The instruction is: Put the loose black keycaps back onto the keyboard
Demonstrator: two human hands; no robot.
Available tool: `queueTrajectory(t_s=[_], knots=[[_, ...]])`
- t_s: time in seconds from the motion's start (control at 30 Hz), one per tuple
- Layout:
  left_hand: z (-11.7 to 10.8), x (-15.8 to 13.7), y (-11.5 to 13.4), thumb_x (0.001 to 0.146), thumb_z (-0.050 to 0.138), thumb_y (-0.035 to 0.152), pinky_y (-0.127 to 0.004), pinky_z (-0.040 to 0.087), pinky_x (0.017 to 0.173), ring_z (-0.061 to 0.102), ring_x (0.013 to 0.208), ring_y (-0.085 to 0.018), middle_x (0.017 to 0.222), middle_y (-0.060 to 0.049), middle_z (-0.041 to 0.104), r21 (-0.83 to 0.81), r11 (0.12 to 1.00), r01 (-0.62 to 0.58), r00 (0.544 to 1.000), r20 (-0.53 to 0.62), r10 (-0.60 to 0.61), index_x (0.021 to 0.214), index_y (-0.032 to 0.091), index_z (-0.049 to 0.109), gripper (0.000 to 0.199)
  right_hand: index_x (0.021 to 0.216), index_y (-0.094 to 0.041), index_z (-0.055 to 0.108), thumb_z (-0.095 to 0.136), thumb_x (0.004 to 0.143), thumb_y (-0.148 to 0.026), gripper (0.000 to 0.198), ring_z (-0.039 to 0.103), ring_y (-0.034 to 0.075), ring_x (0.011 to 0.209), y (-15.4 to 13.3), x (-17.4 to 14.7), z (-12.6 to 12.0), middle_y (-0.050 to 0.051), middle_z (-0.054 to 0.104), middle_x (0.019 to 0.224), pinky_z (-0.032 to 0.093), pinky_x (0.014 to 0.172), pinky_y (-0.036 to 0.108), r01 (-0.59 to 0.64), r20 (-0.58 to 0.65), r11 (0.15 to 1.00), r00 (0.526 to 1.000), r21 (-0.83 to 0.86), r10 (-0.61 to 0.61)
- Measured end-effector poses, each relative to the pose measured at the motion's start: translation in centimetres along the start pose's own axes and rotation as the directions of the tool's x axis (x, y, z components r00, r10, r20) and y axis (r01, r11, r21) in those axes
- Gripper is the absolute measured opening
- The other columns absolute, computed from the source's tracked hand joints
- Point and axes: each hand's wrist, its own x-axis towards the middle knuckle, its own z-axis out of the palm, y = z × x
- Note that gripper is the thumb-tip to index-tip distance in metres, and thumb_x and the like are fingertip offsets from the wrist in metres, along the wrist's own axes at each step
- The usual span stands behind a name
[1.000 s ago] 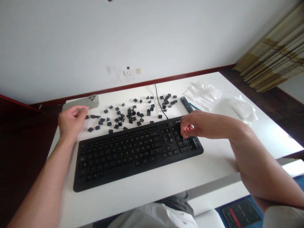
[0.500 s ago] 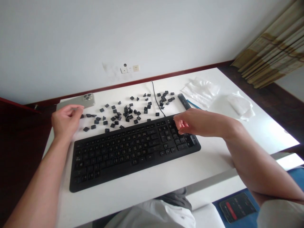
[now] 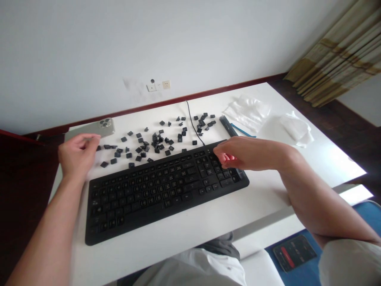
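Observation:
A black keyboard [image 3: 166, 208] lies at a slant on the white table, and many of its key positions show bare sockets. My right hand [image 3: 229, 153] rests over the number pad at its right end, fingers curled inward and closed; whatever they hold is hidden. Beyond the keyboard, loose black keycaps [image 3: 154, 140] are scattered across the tabletop. At their left edge my left hand [image 3: 77, 153] hovers or rests with thumb and fingers pinched together. I cannot make out anything between those fingertips.
A phone [image 3: 102, 128] lies face down behind my left hand. Right of the keycaps are a black strip [image 3: 228, 125], a thin blue stick [image 3: 242, 130] and crumpled clear plastic bags [image 3: 248, 111]. The keyboard cable [image 3: 190, 117] runs to the back edge. Another phone [image 3: 294, 253] lies low right.
The whole view has shifted slightly, so everything sits a little further left. Both hands keep nearly the same pose and place relative to the keyboard.

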Motion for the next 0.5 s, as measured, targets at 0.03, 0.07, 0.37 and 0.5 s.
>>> queueTrajectory(t_s=[0.03,0.07,0.37,0.5], knots=[[0.0,0.0,0.1,0.082,0.071,0.042,-0.021,0.043,0.064,0.061,0.065,-0.013,0.074,-0.001,0.075,0.005,1.000,-0.002,1.000,0.002,0.002,0.106,0.017,0.086,0.038,0.086,-0.023,0.063,0.063,0.093,-0.026,0.008,0.066,0.019,0.077,0.1,0.0,0.0,0.004,0.073,0.090,0.042,0.068,0.032,-0.006,0.006,1.000,1.000,0.023,0.006],[-0.1,-0.1,0.3,0.082,0.070,0.041,-0.021,0.043,0.064,0.059,0.063,-0.013,0.072,0.000,0.073,0.009,1.000,-0.002,1.000,0.003,0.002,0.105,0.017,0.086,0.037,0.085,-0.023,0.063,0.063,0.093,-0.027,0.009,0.066,0.019,0.077,0.2,0.1,-0.1,0.004,0.073,0.090,0.042,0.067,0.031,-0.017,0.012,0.999,1.000,0.041,0.017],[-0.1,-0.3,0.7,0.083,0.069,0.044,-0.021,0.042,0.063,0.059,0.065,-0.014,0.073,-0.001,0.074,0.033,0.999,-0.004,1.000,0.012,0.003,0.106,0.015,0.085,0.040,0.087,-0.024,0.065,0.063,0.092,-0.025,0.005,0.068,0.022,0.082,-1.2,0.0,-0.4,0.005,0.075,0.094,0.042,0.069,0.033,-0.100,0.007,0.993,0.995,-0.064,0.101],[-0.2,-0.3,0.6,0.083,0.069,0.039,-0.022,0.043,0.065,0.059,0.064,-0.013,0.072,0.000,0.073,0.031,0.999,-0.012,1.000,0.023,0.011,0.105,0.015,0.085,0.036,0.087,-0.024,0.066,0.062,0.092,-0.021,0.006,0.067,0.023,0.082,-1.5,0.0,0.0,0.005,0.074,0.092,0.040,0.069,0.034,-0.107,-0.030,0.983,0.994,-0.146,0.104]])
